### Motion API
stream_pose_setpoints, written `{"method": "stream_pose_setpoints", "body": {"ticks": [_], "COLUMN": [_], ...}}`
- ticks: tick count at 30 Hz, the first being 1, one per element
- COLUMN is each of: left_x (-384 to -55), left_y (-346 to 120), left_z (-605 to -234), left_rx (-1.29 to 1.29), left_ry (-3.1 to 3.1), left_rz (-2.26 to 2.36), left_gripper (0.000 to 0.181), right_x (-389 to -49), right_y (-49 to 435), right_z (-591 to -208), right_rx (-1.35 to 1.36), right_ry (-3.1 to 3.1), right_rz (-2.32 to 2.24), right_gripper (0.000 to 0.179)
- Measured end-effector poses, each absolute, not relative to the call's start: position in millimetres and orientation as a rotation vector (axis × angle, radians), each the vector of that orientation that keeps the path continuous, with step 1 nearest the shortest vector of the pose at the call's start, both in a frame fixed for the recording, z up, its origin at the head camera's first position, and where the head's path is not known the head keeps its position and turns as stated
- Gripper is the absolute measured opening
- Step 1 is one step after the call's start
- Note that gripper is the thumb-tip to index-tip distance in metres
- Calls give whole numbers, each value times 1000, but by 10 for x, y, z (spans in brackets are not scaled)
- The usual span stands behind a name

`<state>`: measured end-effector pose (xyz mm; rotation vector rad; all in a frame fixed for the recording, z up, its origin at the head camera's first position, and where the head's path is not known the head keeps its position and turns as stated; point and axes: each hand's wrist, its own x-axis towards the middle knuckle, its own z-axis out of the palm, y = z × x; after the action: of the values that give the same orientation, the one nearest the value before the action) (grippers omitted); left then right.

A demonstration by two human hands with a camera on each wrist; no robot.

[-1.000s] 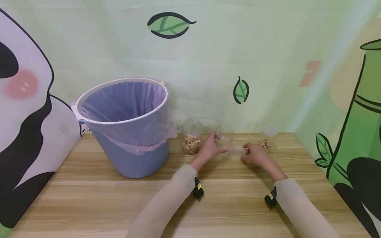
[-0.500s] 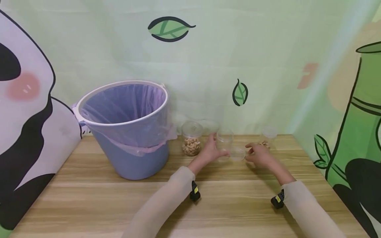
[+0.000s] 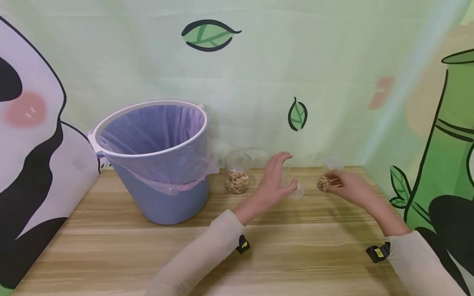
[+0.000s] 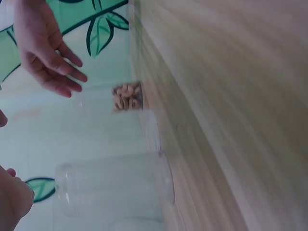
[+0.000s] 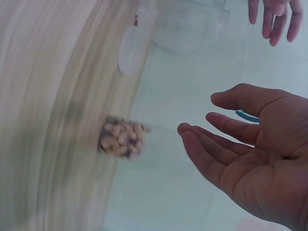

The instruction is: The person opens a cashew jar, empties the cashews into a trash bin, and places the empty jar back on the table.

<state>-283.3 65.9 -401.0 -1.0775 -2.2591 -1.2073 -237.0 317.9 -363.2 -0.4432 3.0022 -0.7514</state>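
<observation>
My left hand (image 3: 272, 181), raised with its fingers and thumb spread apart, is beside a clear jar (image 4: 113, 185) that looks empty and stands upright. The hand hides most of this jar in the head view. A round clear lid (image 3: 297, 192) lies on the table just right of it. Farther right stands a clear jar with cashews (image 5: 121, 138) in its bottom. My right hand (image 5: 255, 144) is held near that jar with relaxed fingers, apart from it, gripping nothing. In the head view the right hand (image 3: 349, 187) partly covers the jar.
Left of the left hand stands a lidded clear jar of cashews (image 3: 237, 179). A large blue bin (image 3: 170, 185) with a pink-purple liner is at the left of the wooden table (image 3: 166, 255). A printed green cloth (image 3: 259, 74) hangs behind.
My right hand has let go of the lid, which lies on the table, and moved right towards the cashew jar. My left hand has released the empty jar and lifted slightly up and right.
</observation>
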Motion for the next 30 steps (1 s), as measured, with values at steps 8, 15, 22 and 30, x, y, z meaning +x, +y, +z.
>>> {"method": "stream_pose_setpoints", "body": {"ticks": [8, 15, 22, 30], "left_x": [-2720, -2726, -2734, -2755], "left_y": [862, 1034, 1139, 1333], "left_z": [-4048, -4083, -4186, -4300], "left_rx": [-1192, -1175, -1086, -977], "left_ry": [-2298, -2367, -2538, -2566], "left_rz": [-1160, -1227, -1352, -1575], "left_gripper": [65, 68, 70, 70], "right_x": [-2281, -2356, -2456, -2588], "right_y": [3337, 3400, 3440, 3437], "right_z": [-3443, -3276, -3243, -3317], "right_rx": [-465, -399, -345, -319], "right_ry": [3003, 3024, 3044, 3060], "right_rz": [-671, -616, -608, -647], "right_gripper": [45, 48, 50, 53]}}
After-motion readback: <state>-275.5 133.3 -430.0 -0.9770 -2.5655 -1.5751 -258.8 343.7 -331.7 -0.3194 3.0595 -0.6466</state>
